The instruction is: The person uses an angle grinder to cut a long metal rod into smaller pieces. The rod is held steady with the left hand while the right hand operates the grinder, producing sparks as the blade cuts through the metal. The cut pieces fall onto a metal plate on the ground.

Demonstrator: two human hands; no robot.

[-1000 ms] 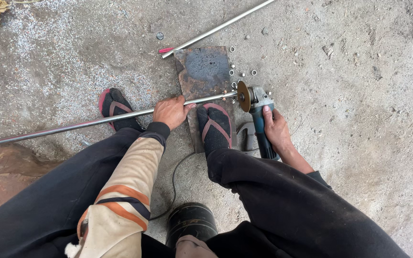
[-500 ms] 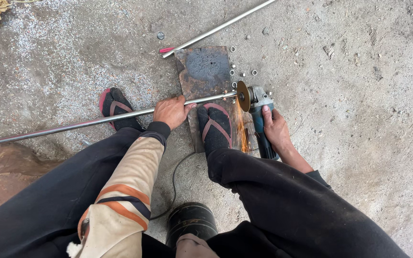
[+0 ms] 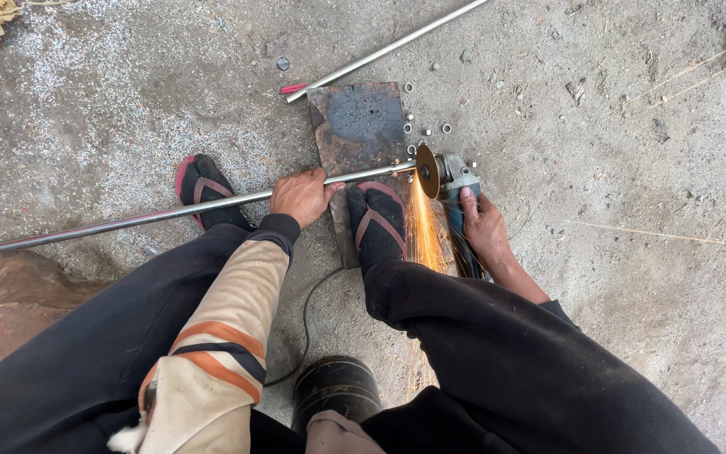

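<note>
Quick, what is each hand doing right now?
Left hand: closed around the long metal rod, pressing it on the steel plate.
Right hand: closed on the angle grinder, sparks flying.

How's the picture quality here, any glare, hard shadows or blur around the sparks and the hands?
Head view: soft, even daylight with no hard shadows; the orange spark stream is the brightest patch, streaked and slightly blown out beside the grinder's round cutting disc; the left hand on the long thin metal rod and the right hand look sharp.
</note>
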